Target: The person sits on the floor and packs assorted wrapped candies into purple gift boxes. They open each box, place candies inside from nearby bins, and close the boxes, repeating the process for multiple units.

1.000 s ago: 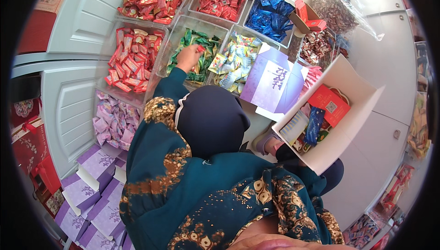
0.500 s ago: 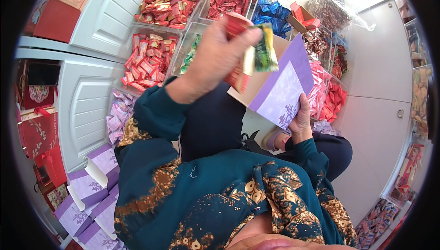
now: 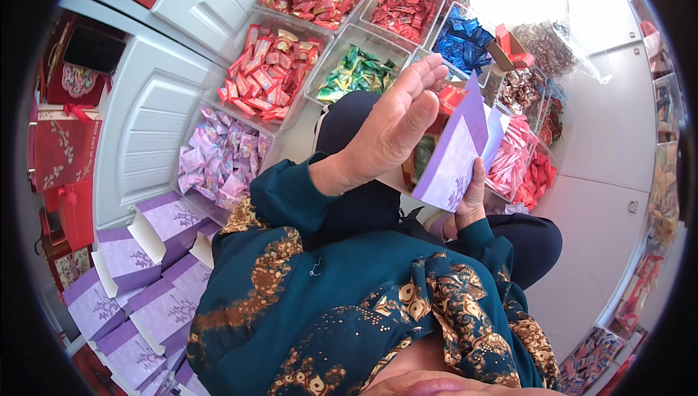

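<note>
My left hand (image 3: 389, 131) is raised in front of me with its back to the camera and its fingers stretched out flat against the mouth of a small open purple gift box (image 3: 454, 167). My right hand (image 3: 469, 203) grips that box from below at its lower corner. Red wrapped candy (image 3: 451, 98) and a green one (image 3: 422, 156) show inside the box just behind my left fingers. My palm is hidden, but nothing shows between the fingers.
Clear bins hold wrapped candies: red-and-gold (image 3: 273, 69), green (image 3: 352, 73), blue (image 3: 465, 40), purple (image 3: 218, 156), pink (image 3: 516, 156). Several folded purple boxes (image 3: 138, 287) are piled at lower left. Red gift boxes (image 3: 62, 156) stand at the left by white cabinet doors (image 3: 156, 127).
My left hand went from the green bin up to the box with candies. Its fingers have now flattened at the box mouth, with candies inside. The box was tilted upright.
</note>
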The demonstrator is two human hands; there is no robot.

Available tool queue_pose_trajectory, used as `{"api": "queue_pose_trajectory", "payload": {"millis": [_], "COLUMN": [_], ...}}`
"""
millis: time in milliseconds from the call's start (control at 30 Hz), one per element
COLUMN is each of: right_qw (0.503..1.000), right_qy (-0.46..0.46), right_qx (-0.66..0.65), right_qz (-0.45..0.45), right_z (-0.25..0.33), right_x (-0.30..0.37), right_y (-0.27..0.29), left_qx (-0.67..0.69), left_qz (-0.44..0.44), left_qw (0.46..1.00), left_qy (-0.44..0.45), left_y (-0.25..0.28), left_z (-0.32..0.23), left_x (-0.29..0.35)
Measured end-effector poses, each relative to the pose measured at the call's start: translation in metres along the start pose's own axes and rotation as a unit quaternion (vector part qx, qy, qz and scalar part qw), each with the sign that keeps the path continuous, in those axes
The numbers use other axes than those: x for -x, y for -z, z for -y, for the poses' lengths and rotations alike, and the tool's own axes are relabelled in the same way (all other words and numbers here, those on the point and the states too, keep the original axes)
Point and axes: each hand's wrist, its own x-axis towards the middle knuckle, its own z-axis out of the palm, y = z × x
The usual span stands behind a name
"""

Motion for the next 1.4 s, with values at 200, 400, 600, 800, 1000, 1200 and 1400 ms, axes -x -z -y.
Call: {"api": "queue_pose_trajectory", "payload": {"millis": [200,400,600,800,1000,1200,1400], "right_qw": [0.996,0.994,0.944,0.939,0.954,0.938,0.970], "right_qy": [-0.028,-0.090,-0.233,-0.210,-0.215,-0.265,-0.166], "right_qx": [-0.018,-0.020,-0.139,-0.148,-0.120,-0.122,-0.098], "right_qz": [-0.083,-0.050,0.187,0.228,0.173,0.187,0.145], "right_z": [-0.012,-0.008,0.014,0.015,0.023,0.017,0.016], "right_x": [-0.003,-0.001,-0.028,-0.033,-0.026,-0.037,-0.021], "right_y": [0.004,-0.034,-0.013,0.019,0.029,0.056,0.048], "left_qx": [0.056,0.081,-0.076,-0.590,-0.618,-0.636,-0.622], "left_qz": [-0.004,-0.103,-0.525,-0.279,0.001,-0.146,-0.401], "left_qw": [0.997,0.987,0.846,0.727,0.627,0.622,0.671], "left_qy": [-0.045,-0.098,-0.049,0.212,0.474,0.432,0.031], "left_y": [0.025,0.068,0.243,0.330,0.326,0.308,0.319], "left_z": [-0.023,-0.008,0.053,0.175,0.223,0.222,0.157], "left_x": [0.031,0.046,0.070,0.096,0.071,0.075,0.138]}}
